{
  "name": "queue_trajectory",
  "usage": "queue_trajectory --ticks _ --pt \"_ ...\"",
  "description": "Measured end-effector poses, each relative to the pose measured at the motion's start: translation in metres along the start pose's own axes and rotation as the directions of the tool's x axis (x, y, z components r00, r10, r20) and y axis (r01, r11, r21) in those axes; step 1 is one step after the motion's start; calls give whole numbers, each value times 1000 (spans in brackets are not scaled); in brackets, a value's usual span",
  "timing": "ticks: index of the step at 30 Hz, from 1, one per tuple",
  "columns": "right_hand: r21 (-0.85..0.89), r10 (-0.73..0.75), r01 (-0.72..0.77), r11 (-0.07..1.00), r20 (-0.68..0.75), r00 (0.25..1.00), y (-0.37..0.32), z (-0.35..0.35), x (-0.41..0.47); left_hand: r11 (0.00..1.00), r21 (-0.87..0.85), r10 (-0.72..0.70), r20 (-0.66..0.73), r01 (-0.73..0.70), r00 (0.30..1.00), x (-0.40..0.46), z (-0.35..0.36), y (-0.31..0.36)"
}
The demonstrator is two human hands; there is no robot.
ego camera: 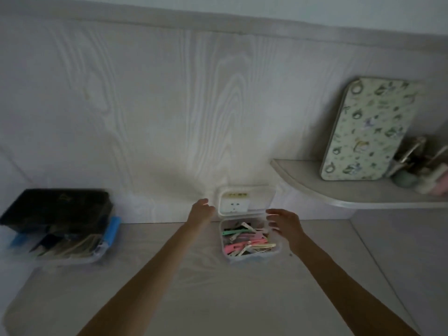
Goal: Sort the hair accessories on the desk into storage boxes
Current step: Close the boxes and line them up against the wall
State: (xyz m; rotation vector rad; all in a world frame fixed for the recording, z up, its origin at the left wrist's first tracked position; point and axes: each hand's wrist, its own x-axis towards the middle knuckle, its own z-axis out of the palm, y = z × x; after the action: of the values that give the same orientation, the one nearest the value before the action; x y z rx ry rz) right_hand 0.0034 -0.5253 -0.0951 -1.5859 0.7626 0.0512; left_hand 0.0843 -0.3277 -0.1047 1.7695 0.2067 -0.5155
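Both arms are reaching forward over the worktop (194, 299) toward the clear box (278, 248) standing against the wall, its lid (257, 197) hinged up and leaning back at the far edge. The box is holding a heap of pastel clips (244, 241), mostly lying crosswise, left to right. The lid is sitting between the two hands: the left hand (202, 209) is hovering just beside its left edge, fingers loosely curled and apparently holding nothing, though blur is making contact hard to judge. The right hand (282, 221) is nearer the box, fingers spread and relaxed at its far right corner, gripping nothing. Closing the lid would likely mean tipping it forward and down toward the person. A second box (92, 259) with dark contents is sitting well apart at left.
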Motion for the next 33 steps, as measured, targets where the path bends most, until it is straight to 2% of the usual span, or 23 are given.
queue_trajectory --ticks 2,4,6,8,10,12,13,14,16,19,20,21,23,24,28,31,33 --pt "6 23 -23 1000 -3 1000 -9 -26 8 996 85 -19 -2 19 1000 11 24 0" --pt "-30 45 -45 999 30 999 -16 -40 14 995 89 -46 -10 46 999 18 41 -1" --pt "-33 23 -19 999 137 990 -18 -41 18 993 107 -37 -43 41 998 22 44 -5" --pt "-53 -23 36 998 237 971 -15 -36 22 970 241 42 -45 -30 998 17 37 -11" --pt "-109 -68 95 989 228 971 -6 -32 23 870 465 195 -20 -163 981 4 24 -18" --pt "-256 -180 224 940 185 966 14 -35 22 676 667 379 49 -313 924 -13 11 -29" --pt "-389 -244 306 869 201 949 24 -40 19 541 745 455 132 -391 881 -20 8 -36" --pt "-533 -303 388 752 243 921 36 -46 18 393 794 491 245 -464 836 -26 9 -44" --pt "-719 -389 551 423 405 827 55 -55 14 157 816 470 434 -557 768 -33 17 -60" --pt "-735 -396 670 -107 649 650 71 -54 13 -22 808 440 536 -588 720 -35 30 -81" --pt "-712 -384 667 -219 692 612 75 -51 13 -72 802 450 556 -593 699 -35 31 -85" --pt "-697 -363 660 -282 714 599 78 -49 14 -94 802 446 563 -590 695 -35 32 -88" --pt "-685 -335 658 -312 728 598 89 -45 16 -103 787 432 586 -608 685 -31 30 -94" --pt "-694 -324 658 -292 719 615 96 -43 15 -116 776 429 602 -621 673 -31 30 -97" --pt "-781 -439 599 -173 606 663 113 -31 7 -158 748 473 631 -645 615 -27 29 -100" --pt "-804 -472 576 -144 568 674 117 -25 0 -234 726 482 665 -647 571 -25 25 -94" --pt "-798 -465 585 -144 576 672 114 -25 0 -256 734 496 658 -629 566 -22 27 -90"
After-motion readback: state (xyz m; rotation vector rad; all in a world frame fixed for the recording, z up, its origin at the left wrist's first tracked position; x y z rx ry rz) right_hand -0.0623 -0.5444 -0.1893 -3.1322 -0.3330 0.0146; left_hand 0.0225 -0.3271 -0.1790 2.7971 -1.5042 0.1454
